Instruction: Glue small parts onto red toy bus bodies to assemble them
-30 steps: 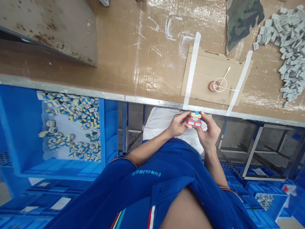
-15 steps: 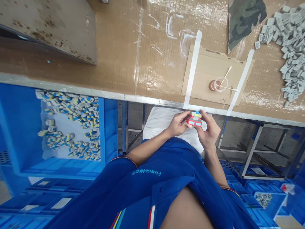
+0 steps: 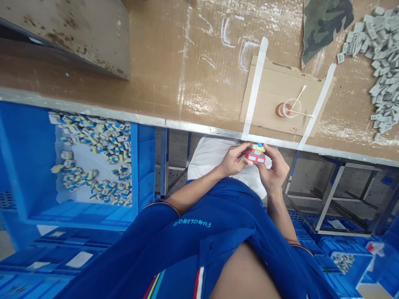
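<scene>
Both hands hold one small toy figure piece point(image 3: 256, 156) just off the table's front edge. It has a red lower part with two pale blue panels, a grey middle and a yellow and blue top. My left hand point(image 3: 234, 159) pinches its left side between thumb and fingers. From the right, my right hand point(image 3: 274, 168) grips it, index finger at the top and thumb below. On the table beyond, a clear plastic cup point(image 3: 292, 108) with pinkish contents stands on a cardboard sheet point(image 3: 271, 79). Two cotton swabs point(image 3: 299, 97) rest in the cup.
White tape strips point(image 3: 257, 83) hold the cardboard. Many small grey pieces point(image 3: 385, 70) are heaped at the far right beside a camouflage-patterned sheet point(image 3: 324, 29). To my left, a blue crate point(image 3: 93, 214) contains many grey, blue and yellow pieces. A stained box point(image 3: 77, 37) occupies the table's back left.
The view has shifted slightly, so the table items sit a little further right. The toy piece tilts slightly differently, and both hands keep their grip on it.
</scene>
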`<control>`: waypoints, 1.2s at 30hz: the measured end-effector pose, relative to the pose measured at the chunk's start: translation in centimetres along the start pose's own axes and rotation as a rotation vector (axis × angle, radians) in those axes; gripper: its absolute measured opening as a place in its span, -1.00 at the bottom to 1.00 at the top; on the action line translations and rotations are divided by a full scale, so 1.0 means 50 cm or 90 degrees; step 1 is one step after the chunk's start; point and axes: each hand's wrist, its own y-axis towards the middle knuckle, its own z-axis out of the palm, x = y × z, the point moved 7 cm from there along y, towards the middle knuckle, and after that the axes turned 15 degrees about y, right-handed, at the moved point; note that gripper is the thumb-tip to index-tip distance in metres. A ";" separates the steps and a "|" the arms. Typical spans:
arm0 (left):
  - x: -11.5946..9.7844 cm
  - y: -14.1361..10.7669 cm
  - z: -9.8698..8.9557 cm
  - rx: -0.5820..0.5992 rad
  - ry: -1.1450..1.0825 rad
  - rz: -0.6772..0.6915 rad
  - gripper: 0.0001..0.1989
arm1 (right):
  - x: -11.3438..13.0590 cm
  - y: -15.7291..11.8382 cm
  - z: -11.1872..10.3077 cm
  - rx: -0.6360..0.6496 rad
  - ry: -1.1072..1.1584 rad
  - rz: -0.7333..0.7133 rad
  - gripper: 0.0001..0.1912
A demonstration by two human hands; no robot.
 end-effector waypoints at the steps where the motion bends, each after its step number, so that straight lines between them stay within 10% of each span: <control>1: 0.001 0.000 0.000 0.001 0.002 -0.001 -0.30 | -0.001 -0.001 0.000 -0.003 0.002 0.001 -0.51; 36: 0.002 0.003 -0.005 0.012 0.038 -0.017 -0.30 | 0.000 0.007 0.003 0.016 -0.030 -0.002 -0.64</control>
